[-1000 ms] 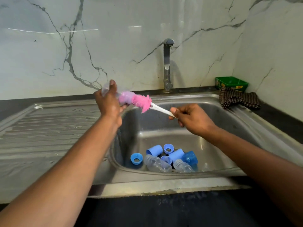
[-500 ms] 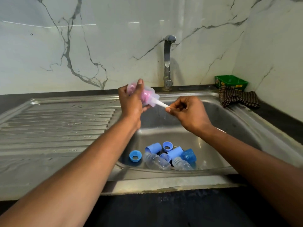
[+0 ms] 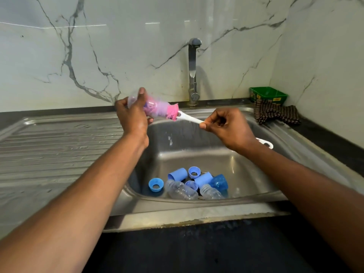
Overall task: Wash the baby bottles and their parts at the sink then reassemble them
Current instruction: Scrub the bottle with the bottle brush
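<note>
While water is sitting off at the tap, the scrubbing is going on above the basin.

Left hand: the left hand (image 3: 134,115), centre of the frame, is gripping a clear baby bottle (image 3: 155,109), fingers curled round its body, mouth pointing right.

Right hand: the right hand (image 3: 226,127) is pinching the white handle of the bottle brush (image 3: 173,114) between thumb and curled fingers.

Change: half a second ago the pink head was sitting deep inside; now it is showing partly at the mouth, so a scrubbing stroke is under way and this bottle is not yet rinsed.

Still waiting: two more bottles (image 3: 183,191), blue caps (image 3: 178,174) and rings (image 3: 156,184) are lying in the sink (image 3: 197,146), lower centre.

Writing: the green tub (image 3: 267,94), upper right, is carrying a label too small to read.
</note>
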